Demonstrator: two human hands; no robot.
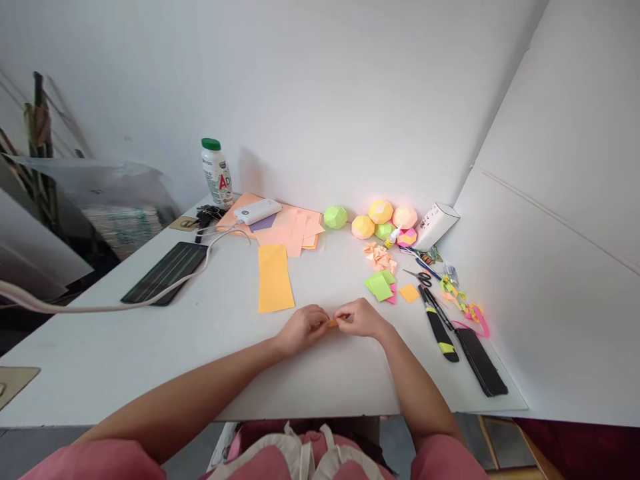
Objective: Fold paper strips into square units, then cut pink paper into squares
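Note:
Between my two hands is a small piece of orange paper point(333, 323), mostly covered by the fingers, so its folds cannot be made out. My left hand point(306, 328) pinches its left end and my right hand point(361, 318) pinches its right end, both low over the white table. Just beyond my left hand lies a long orange paper strip point(276, 279). Past my right hand are green paper squares point(380, 285) on top of a pink one, with a single orange square point(409, 293) beside them.
Folded paper balls point(380, 212) and a white box point(436, 225) stand along the wall. Scissors point(424, 279), a utility knife point(441, 327) and a black case point(481, 360) lie right. Left are a power bank point(258, 211), a cable point(165, 293), a phone point(167, 272) and a bottle point(217, 173).

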